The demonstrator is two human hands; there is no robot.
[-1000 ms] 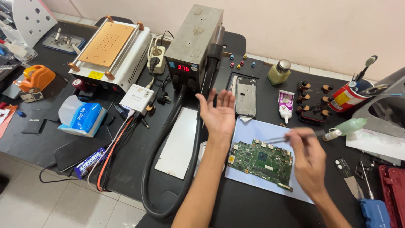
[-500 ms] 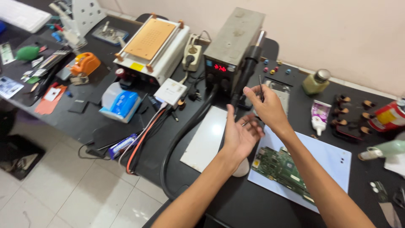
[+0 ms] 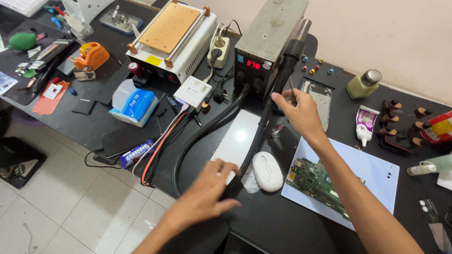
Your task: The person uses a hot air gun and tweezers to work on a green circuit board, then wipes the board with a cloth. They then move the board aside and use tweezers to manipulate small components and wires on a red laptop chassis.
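My left hand is closed around the thick black hose near the table's front edge. My right hand holds thin tweezers upright, and its fingertips touch the black hot air handle. That handle leans in its holder on the grey rework station, which has a red display. A green circuit board lies on a pale blue sheet under my right forearm. A white mouse sits between my hands.
A white heating machine with an orange plate stands at the back left. Nearby are a blue tissue pack, an orange tape dispenser and a white tile. A small bottle and a tube are at right. Cables run to the front edge.
My right hand left the circuit board and rose to the hot air handle, tweezers still in it. My left hand dropped from beside the station and closed on the hose.
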